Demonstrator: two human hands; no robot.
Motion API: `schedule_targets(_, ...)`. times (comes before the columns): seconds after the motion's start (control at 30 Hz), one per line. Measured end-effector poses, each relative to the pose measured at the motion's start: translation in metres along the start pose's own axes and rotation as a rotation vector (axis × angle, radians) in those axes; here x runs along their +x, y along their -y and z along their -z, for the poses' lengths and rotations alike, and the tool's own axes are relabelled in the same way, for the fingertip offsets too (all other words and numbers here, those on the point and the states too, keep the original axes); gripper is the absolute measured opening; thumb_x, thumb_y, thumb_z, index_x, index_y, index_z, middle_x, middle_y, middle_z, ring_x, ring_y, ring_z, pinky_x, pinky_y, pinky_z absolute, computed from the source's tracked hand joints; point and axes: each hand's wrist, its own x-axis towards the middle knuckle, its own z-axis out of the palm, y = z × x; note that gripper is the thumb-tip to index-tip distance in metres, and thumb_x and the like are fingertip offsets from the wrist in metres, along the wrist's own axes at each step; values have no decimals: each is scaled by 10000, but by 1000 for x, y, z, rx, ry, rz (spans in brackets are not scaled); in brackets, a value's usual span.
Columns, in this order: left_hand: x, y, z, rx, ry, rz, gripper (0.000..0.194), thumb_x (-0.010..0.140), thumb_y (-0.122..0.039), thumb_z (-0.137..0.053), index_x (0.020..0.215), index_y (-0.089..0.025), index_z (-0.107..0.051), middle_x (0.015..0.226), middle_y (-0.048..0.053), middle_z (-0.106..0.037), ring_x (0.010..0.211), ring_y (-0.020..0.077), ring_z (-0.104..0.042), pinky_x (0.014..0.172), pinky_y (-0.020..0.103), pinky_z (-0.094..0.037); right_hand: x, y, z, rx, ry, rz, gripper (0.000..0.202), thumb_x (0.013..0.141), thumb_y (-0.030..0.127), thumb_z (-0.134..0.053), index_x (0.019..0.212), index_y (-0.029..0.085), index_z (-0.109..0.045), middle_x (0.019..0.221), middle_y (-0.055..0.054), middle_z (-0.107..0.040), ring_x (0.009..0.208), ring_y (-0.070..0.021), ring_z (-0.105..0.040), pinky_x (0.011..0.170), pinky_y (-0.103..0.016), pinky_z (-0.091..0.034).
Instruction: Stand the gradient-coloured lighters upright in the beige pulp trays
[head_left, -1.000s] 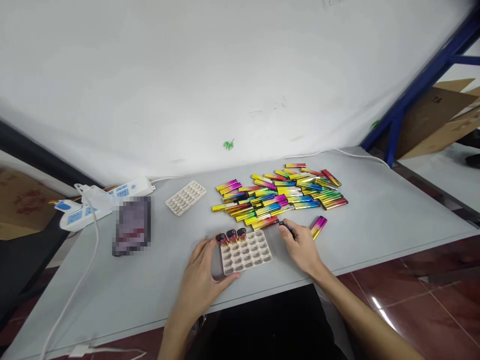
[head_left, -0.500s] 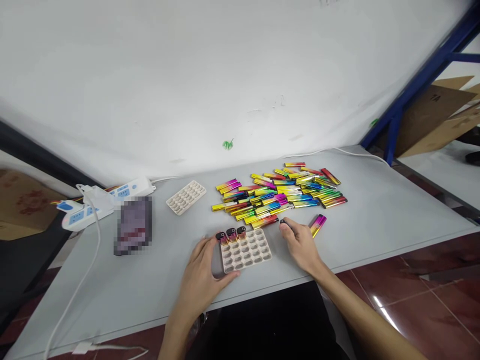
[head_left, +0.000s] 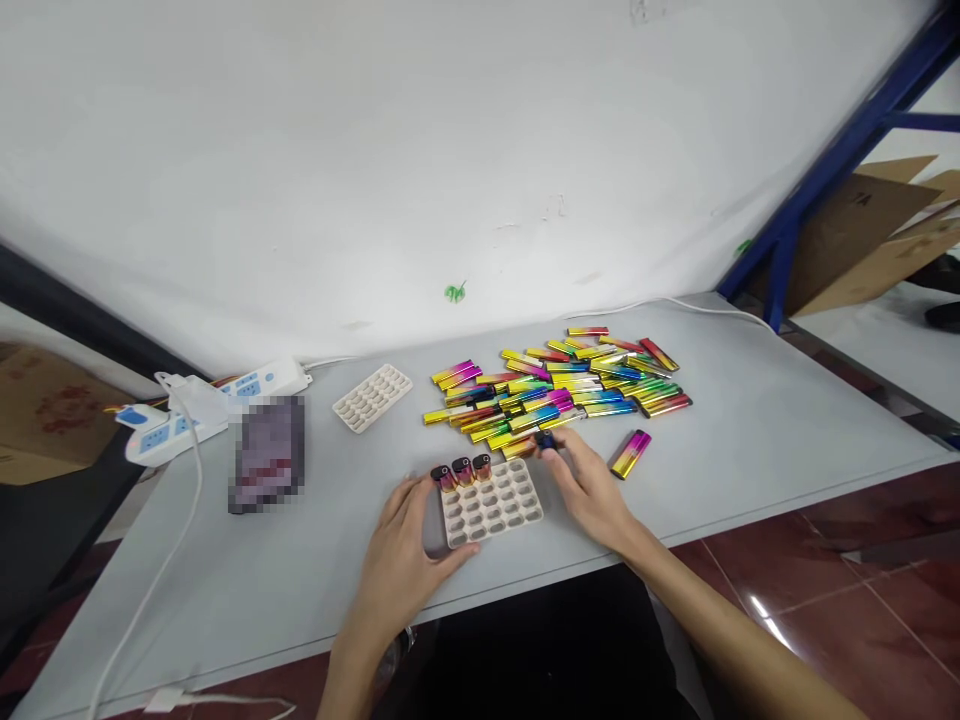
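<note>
A beige slotted tray (head_left: 495,510) lies near the front edge of the grey table (head_left: 750,440). Three rainbow-coloured lighters (head_left: 462,470) stand in its far row. My left hand (head_left: 401,555) rests flat against the tray's left side, holding it steady. My right hand (head_left: 589,485) is just right of the tray, with its fingertips closed on one dark-topped lighter (head_left: 546,441) at the near edge of a pile of several rainbow lighters (head_left: 559,385). A single lighter (head_left: 630,453) lies apart, to the right of that hand.
A second beige tray (head_left: 373,396) lies behind on the left. A blurred dark object (head_left: 267,452), a white power strip (head_left: 202,405) and its cable (head_left: 150,590) sit at the table's left. A white wall is behind; cardboard boxes (head_left: 877,235) and a blue frame (head_left: 825,170) are at right.
My right hand has moved left, from beside the lone lighter toward the pile's near edge, carrying a dark-topped lighter. The left hand and tray have stayed put.
</note>
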Motion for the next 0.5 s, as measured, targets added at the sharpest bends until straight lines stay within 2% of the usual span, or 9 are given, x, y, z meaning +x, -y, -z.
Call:
schedule_targets(0.07,0,0,0,-4,-11,-14,805,793,-577,-660,1433,-220,-327,1417,132,-514,1355,361,-441,1060,536,-452,5,7,-1,-1,70,53,214,981,376,-478,1061,220,-600,1044,-82,-661,983,-223,-589,862,-353,-470)
schedule_targets(0.17,-1,0,-1,-14,-25,-31,807,794,-567,-668,1437,-227,-321,1407,128,-521,1361,360,-432,1065,534,-443,13,13,-7,59,158,100,226,966,340,-530,1155,235,-598,1091,-72,-690,986,-206,-624,877,-345,-490)
schedule_targets(0.33,-1,0,-1,-27,-19,-27,818,788,-566,-673,1442,-222,-323,1415,130,-520,1375,362,-415,1068,541,-435,23,7,-20,-30,207,155,226,955,316,-556,1163,246,-609,1058,-59,-712,946,-206,-665,835,-350,-521)
schedule_targets(0.5,-1,1,-2,-43,-30,-22,813,771,-544,-697,1434,-222,-355,1404,125,-536,1361,362,-439,1060,540,-443,23,5,-21,-110,248,213,266,952,284,-562,1214,264,-601,1087,-53,-717,980,-206,-676,840,-349,-542)
